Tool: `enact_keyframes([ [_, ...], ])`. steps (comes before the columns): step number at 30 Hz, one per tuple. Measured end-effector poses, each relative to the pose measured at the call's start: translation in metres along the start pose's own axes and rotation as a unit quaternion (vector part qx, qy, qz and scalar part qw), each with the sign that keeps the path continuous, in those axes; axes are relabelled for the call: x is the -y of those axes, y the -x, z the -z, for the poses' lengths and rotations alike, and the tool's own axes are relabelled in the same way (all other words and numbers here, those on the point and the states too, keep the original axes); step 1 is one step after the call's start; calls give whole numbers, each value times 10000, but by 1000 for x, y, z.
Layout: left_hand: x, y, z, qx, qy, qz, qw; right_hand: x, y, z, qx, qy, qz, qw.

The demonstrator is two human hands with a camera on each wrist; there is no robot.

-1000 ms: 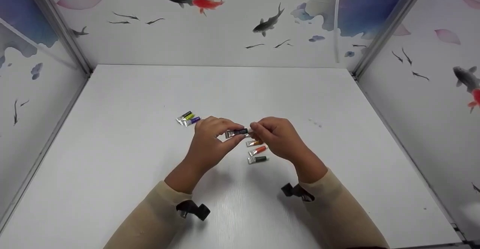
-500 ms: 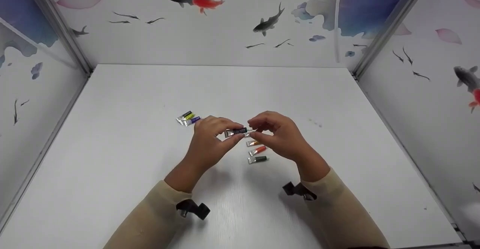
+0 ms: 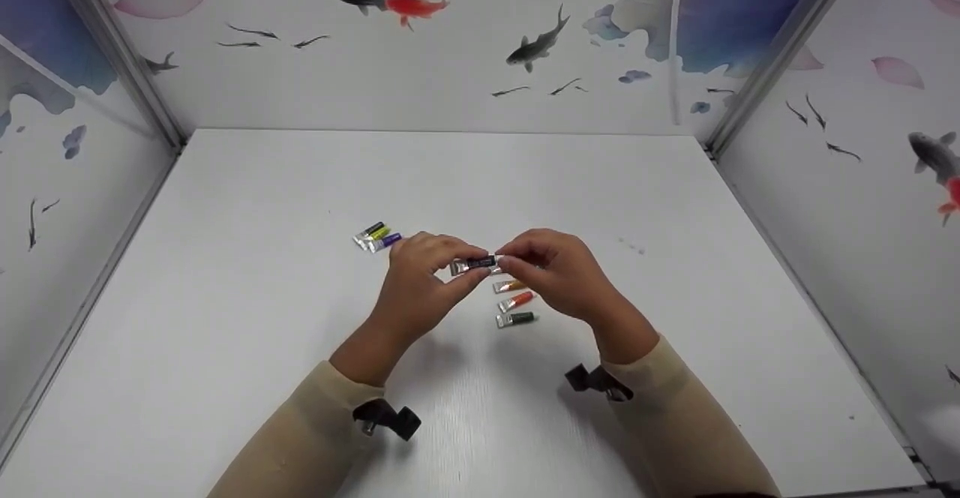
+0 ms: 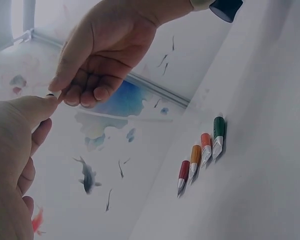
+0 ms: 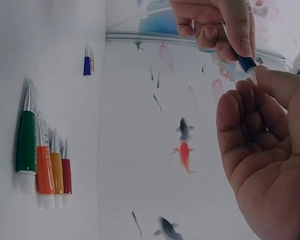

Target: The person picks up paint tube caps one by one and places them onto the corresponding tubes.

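My left hand (image 3: pixel 424 277) pinches a dark paint tube (image 3: pixel 480 262) between thumb and fingers, above the table. At the tube's right end my right hand (image 3: pixel 555 269) pinches the white cap (image 5: pixel 252 73) with thumb and forefinger. In the right wrist view the tube looks dark blue, its rear part hidden by the left fingers. Below the hands several tubes lie in a column: a dark green tube (image 5: pixel 26 142), an orange tube (image 5: pixel 45 170), an ochre tube (image 5: pixel 56 172) and a dark red tube (image 5: pixel 66 175).
To the left of the hands, a small group holds a purple tube (image 3: pixel 386 242), a yellow-green tube (image 3: pixel 376 234) and a dark tube (image 3: pixel 369 229). The white table (image 3: pixel 262 183) is bounded by panels printed with fish.
The right thumb and fingers came off the tube's end and spread apart half a second ago, then pinched the cap again. The left hand stays in place with the tube.
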State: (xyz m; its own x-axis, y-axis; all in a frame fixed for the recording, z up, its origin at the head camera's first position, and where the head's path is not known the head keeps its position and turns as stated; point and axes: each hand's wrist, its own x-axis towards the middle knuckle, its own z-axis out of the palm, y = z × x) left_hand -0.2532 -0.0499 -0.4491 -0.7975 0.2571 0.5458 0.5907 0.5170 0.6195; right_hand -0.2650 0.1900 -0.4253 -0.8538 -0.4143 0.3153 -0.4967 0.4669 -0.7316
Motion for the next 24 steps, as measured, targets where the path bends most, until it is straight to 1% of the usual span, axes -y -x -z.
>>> enact_keyframes([
  [7, -1, 1, -1, -1, -91, -36, 10000, -2, 0, -1, -12, 17, -105, 9999],
  [15, -3, 1, 0, 9, -65, -15, 10000, -1, 0, -2, -27, 119, -210, 9997],
  [20, -3, 1, 0, 9, -22, 12, 10000, -2, -1, -1, -30, 61, -66, 10000],
  [24, -1, 0, 0, 15, -42, 10, 10000, -2, 0, 1, -10, -183, 119, 9998],
])
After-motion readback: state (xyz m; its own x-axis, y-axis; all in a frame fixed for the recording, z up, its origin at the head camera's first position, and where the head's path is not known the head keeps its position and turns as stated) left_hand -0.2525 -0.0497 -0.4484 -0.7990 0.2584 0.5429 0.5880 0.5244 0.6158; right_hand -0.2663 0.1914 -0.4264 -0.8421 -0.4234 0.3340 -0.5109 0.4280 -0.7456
